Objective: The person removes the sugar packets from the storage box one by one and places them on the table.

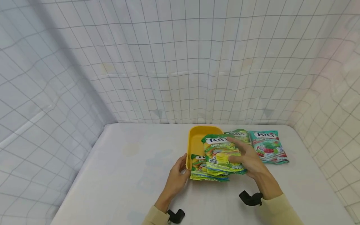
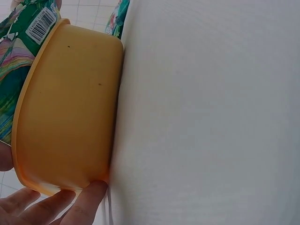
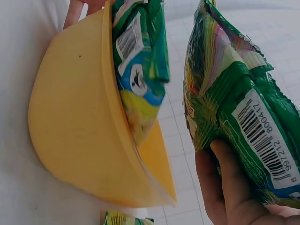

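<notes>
A yellow plastic container (image 1: 197, 137) sits on the white table. My left hand (image 1: 177, 176) grips its left side, thumb near the rim and fingers against the outer wall (image 2: 70, 108). Across the container's near end lies a green-and-yellow Fox's candy bag (image 1: 198, 168), reaching over the rim. A second candy bag (image 1: 217, 153), labelled Spring Tea, is held in my right hand (image 1: 250, 159) above the container's right side. In the right wrist view, fingers press its barcode side (image 3: 239, 103), and it hangs apart from the bag in the container (image 3: 140, 79).
Right of the container lies another green Fox's bag (image 1: 239, 134), partly hidden by my right hand. Beside it is a teal Mint Fox's bag (image 1: 268, 147). White grid-patterned sheets (image 1: 197, 78) rise behind the table (image 1: 132, 162) and on both sides.
</notes>
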Motion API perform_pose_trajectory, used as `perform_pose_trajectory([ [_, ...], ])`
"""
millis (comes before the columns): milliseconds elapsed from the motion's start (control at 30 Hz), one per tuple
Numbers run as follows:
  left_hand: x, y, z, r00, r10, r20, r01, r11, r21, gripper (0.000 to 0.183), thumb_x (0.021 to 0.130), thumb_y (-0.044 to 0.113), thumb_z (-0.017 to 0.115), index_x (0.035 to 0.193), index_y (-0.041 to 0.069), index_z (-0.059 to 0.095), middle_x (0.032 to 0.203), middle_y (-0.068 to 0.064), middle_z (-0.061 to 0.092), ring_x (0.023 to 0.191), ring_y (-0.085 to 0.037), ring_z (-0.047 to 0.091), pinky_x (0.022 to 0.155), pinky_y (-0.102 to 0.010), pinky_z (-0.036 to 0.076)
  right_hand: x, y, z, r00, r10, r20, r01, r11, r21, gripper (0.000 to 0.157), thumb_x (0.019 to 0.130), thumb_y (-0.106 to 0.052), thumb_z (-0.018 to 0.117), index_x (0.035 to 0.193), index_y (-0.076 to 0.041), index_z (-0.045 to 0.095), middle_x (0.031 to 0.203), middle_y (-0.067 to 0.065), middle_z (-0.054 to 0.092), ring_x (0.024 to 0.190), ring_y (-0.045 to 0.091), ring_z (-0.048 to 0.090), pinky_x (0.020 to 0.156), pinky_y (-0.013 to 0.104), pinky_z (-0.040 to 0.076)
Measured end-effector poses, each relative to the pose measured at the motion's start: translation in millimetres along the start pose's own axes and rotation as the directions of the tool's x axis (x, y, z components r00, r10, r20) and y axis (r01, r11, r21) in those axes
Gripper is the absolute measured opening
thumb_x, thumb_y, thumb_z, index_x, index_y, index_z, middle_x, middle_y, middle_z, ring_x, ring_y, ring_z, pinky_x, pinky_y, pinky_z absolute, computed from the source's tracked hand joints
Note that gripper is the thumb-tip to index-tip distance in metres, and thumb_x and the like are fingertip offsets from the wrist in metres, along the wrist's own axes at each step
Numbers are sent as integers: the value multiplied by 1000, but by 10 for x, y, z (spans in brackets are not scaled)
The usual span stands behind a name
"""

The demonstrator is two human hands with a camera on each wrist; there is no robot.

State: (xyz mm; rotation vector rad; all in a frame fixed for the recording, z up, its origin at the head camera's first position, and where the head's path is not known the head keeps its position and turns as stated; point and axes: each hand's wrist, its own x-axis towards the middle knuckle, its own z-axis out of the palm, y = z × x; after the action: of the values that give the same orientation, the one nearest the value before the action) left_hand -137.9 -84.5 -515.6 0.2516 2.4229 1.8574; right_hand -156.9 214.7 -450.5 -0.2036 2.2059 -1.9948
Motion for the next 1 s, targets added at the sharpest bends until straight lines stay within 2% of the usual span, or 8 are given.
perform_pose_trajectory([
  [133,6,1,-1,1000,-2,2,2,1000,-5,65,96,7,57,158,12,38,152,-10,49,131,-30,54,109,-51,42,-74,3,-94,1000,19,-22,-19,1000,12,79,89,-1,75,158,-9,38,169,14,9,154,38,-5,103,29,46],
  [300,15,11,3,1000,0,-2,0,1000,-11,65,96,7,58,158,10,38,152,-10,49,131,-29,54,110,-50,42,-127,14,-192,999,26,-36,-22,996,87,79,90,2,73,159,-7,35,169,14,3,153,37,-3,85,25,55],
  [400,12,4,3,1000,-3,-5,3,1000,-8,65,96,8,58,157,11,39,152,-10,49,131,-30,54,110,-50,41,-148,30,-231,998,48,-40,-42,991,129,80,90,3,72,159,-10,36,168,14,6,146,33,24,82,28,57],
  [533,-3,-20,-1,1000,-5,-6,5,1000,-2,65,96,7,58,157,11,39,152,-10,49,131,-30,54,110,-51,41,-177,63,-279,996,77,-39,-70,985,160,80,90,4,71,160,-13,35,168,15,3,115,21,54,78,32,60],
  [600,-9,-26,-1,1000,2,-4,-2,1000,-4,65,96,7,58,158,11,38,152,-11,49,131,-30,54,110,-51,41,-193,81,-310,996,78,-43,-70,985,158,79,91,4,70,160,-14,35,169,14,-1,115,20,54,78,32,60],
  [733,-9,-19,-5,1000,11,-4,-11,1000,-8,65,97,7,57,158,11,38,153,-10,49,132,-29,53,110,-51,41,-234,111,-379,994,80,-69,-70,988,138,77,93,1,70,160,-16,36,170,11,-6,132,22,39,77,29,59],
  [867,-3,-14,-8,1000,10,1,-10,1000,-11,65,97,8,57,158,11,37,153,-11,49,132,-30,53,110,-51,41,-295,152,-458,989,115,-92,-98,980,171,77,94,-1,70,160,-20,37,169,14,1,114,17,57,75,30,60],
  [1000,-6,-12,-7,1000,13,9,-13,1000,-18,65,97,8,57,158,9,37,153,-12,49,132,-31,53,110,-51,41,-361,195,-534,986,122,-110,-105,982,155,77,95,-3,70,161,-22,35,170,13,-3,113,12,56,74,29,59],
])
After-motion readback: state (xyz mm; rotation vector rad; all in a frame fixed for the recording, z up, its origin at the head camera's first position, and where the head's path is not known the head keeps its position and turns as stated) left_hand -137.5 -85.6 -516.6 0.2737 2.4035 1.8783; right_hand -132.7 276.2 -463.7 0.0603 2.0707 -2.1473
